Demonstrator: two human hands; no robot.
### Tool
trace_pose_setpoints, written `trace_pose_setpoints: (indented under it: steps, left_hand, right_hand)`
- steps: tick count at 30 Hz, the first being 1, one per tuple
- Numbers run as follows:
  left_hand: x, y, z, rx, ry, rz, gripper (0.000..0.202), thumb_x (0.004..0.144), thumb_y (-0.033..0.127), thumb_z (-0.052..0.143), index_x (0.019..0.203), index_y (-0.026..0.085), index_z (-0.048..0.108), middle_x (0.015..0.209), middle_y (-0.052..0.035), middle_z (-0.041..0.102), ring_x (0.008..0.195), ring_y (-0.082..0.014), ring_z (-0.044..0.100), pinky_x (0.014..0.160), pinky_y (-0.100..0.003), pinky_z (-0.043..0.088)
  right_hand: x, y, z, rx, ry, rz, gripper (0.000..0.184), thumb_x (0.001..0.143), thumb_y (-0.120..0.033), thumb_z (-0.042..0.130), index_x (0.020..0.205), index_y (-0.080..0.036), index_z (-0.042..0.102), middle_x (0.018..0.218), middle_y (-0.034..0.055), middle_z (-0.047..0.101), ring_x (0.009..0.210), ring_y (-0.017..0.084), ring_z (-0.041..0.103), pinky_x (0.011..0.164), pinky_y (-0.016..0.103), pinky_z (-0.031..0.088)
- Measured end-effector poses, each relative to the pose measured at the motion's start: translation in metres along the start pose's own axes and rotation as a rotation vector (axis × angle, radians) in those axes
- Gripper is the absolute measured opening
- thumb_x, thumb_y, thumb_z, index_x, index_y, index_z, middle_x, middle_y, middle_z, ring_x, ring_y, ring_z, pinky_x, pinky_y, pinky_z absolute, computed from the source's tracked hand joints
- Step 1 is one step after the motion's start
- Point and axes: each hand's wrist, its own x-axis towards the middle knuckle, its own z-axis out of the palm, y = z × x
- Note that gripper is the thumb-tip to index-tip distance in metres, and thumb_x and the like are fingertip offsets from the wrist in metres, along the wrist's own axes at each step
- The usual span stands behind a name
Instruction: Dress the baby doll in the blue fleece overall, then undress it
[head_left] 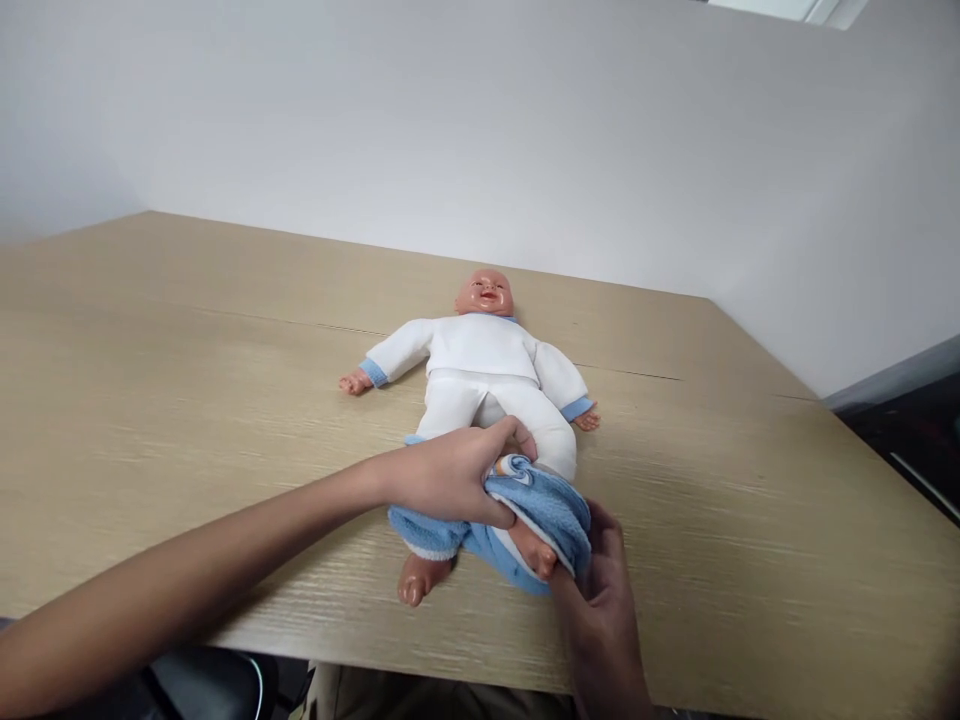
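A baby doll [484,345] lies on its back, head away from me, in a white top with blue cuffs and white cloth legs. Blue fleece pants [547,505] with white edging are bunched round its lower legs. Closed on the cloth at the inner side of the doll's leg on the right is my left hand [465,470]. My right hand [600,600] grips the outer side and hem of the same pant leg, its thumb by the doll's foot [534,550]. The other foot [424,578] sticks out of the left pant leg.
The doll rests on a light wooden table [225,370] with a seam across it. A pale wall [420,130] stands behind. Below the near edge are a dark chair [202,685] and my lap [420,695]. A dark object [907,430] is beyond the right edge.
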Motion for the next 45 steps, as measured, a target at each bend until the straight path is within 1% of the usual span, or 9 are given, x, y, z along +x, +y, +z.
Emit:
trace_pose_setpoints:
  steps: [3, 9, 12, 16, 23, 27, 33, 40, 45]
  left_hand:
    - [-0.003, -0.004, 0.0, -0.003, 0.041, 0.063, 0.053, 0.08, 0.025, 0.083, 0.125, 0.023, 0.055, 0.1, 0.0021, 0.067, 0.088, -0.0199, 0.065, 0.077, -0.031, 0.047]
    - [-0.013, -0.007, -0.01, 0.141, 0.005, 0.162, 0.033, 0.084, 0.023, 0.084, 0.11, 0.022, 0.063, 0.096, 0.0009, 0.067, 0.09, -0.0203, 0.063, 0.076, -0.03, 0.044]
    - [-0.019, -0.007, -0.018, 0.266, 0.021, 0.211, 0.024, 0.095, 0.039, 0.081, 0.102, 0.021, 0.066, 0.102, -0.0033, 0.07, 0.099, -0.0243, 0.063, 0.089, -0.035, 0.045]
    - [-0.028, -0.008, -0.027, 0.397, 0.058, 0.218, 0.041, 0.094, 0.055, 0.084, 0.111, 0.022, 0.066, 0.109, -0.004, 0.071, 0.108, -0.0268, 0.062, 0.104, -0.04, 0.041]
    - [-0.046, -0.023, -0.055, 0.486, 0.153, 0.222, 0.048, 0.093, 0.056, 0.084, 0.124, 0.024, 0.068, 0.112, -0.0054, 0.072, 0.104, -0.0253, 0.065, 0.094, -0.035, 0.045]
    - [-0.056, -0.036, -0.07, 0.461, 0.191, 0.089, 0.049, 0.089, 0.046, 0.083, 0.129, 0.024, 0.065, 0.116, -0.0049, 0.073, 0.102, -0.0246, 0.067, 0.089, -0.034, 0.048]
    - [-0.07, -0.064, -0.084, 0.373, 0.133, -0.059, 0.041, 0.088, 0.042, 0.079, 0.121, 0.021, 0.067, 0.111, -0.0057, 0.073, 0.102, -0.0261, 0.067, 0.091, -0.035, 0.052]
    - [-0.062, -0.086, -0.074, 0.131, 0.088, 0.034, 0.019, 0.087, 0.034, 0.078, 0.099, 0.02, 0.076, 0.105, -0.0088, 0.076, 0.101, -0.0276, 0.071, 0.09, -0.038, 0.058]
    - [-0.057, -0.093, -0.065, -0.237, 0.144, 0.014, 0.035, 0.096, 0.046, 0.075, 0.12, 0.02, 0.075, 0.118, -0.0101, 0.078, 0.109, -0.0274, 0.072, 0.099, -0.04, 0.059]
  right_hand:
    - [0.007, -0.001, -0.002, 0.03, -0.052, -0.028, 0.067, 0.086, -0.05, 0.092, 0.143, -0.03, 0.062, 0.14, 0.0091, 0.075, 0.122, 0.026, 0.076, 0.1, 0.033, 0.062]
    - [0.033, -0.019, -0.016, -0.139, -0.204, -0.047, 0.045, 0.086, -0.056, 0.091, 0.109, -0.023, 0.071, 0.092, 0.004, 0.081, 0.082, 0.022, 0.075, 0.074, 0.029, 0.06]
    - [0.048, -0.042, -0.021, -0.322, -0.36, -0.08, 0.032, 0.093, -0.047, 0.084, 0.109, -0.023, 0.071, 0.099, 0.0045, 0.081, 0.092, 0.025, 0.076, 0.081, 0.032, 0.06]
    - [0.071, -0.08, -0.027, -0.632, -0.633, -0.233, 0.027, 0.093, -0.034, 0.083, 0.117, -0.026, 0.074, 0.114, 0.0037, 0.08, 0.105, 0.026, 0.075, 0.094, 0.034, 0.058]
    - [0.122, -0.112, -0.023, -0.768, -0.992, -0.368, 0.023, 0.097, -0.046, 0.082, 0.101, -0.025, 0.076, 0.112, 0.0047, 0.071, 0.103, 0.025, 0.069, 0.097, 0.035, 0.057]
    - [0.151, -0.103, -0.007, -0.594, -0.973, -0.409, 0.021, 0.102, -0.044, 0.073, 0.099, -0.023, 0.074, 0.105, 0.0056, 0.068, 0.102, 0.025, 0.065, 0.096, 0.036, 0.056]
    - [0.168, -0.06, 0.009, -0.291, -0.787, -0.098, 0.038, 0.093, -0.057, 0.082, 0.101, -0.023, 0.068, 0.089, -0.0021, 0.059, 0.082, 0.017, 0.056, 0.074, 0.026, 0.048]
    - [0.149, -0.038, 0.007, -0.097, -0.681, 0.198, 0.041, 0.094, -0.058, 0.081, 0.117, -0.026, 0.07, 0.099, 0.0003, 0.071, 0.088, 0.02, 0.066, 0.073, 0.027, 0.053]
    - [0.15, -0.035, 0.009, -0.064, -0.708, 0.211, 0.047, 0.093, -0.059, 0.082, 0.124, -0.026, 0.072, 0.114, 0.0052, 0.078, 0.107, 0.025, 0.073, 0.085, 0.033, 0.059]
